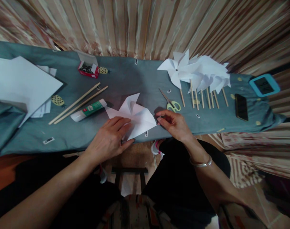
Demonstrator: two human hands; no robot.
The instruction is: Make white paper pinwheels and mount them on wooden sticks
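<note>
A white paper pinwheel (pixel 141 119), partly folded, lies near the table's front edge. My left hand (pixel 112 135) rests on its left side, fingers stretched flat over the paper and thumb apart at the lower edge. Just beyond the pinwheel's right corner is my right hand (pixel 174 124), its thumb and fingers pinched together. What sits in that pinch, if anything, is too small to make out. Scissors with light green handles (pixel 173 106) lie right behind my right hand. Left of the pinwheel is a green and white glue stick (pixel 89 110).
Two wooden sticks (pixel 78 103) lie behind the glue. An open red box (pixel 88 69) holds small dark pieces. White paper sheets (pixel 27 79) are stacked at left. Several finished pinwheels (pixel 199 71) lie back right, near a phone (pixel 241 107) and a blue-framed timer (pixel 264 85).
</note>
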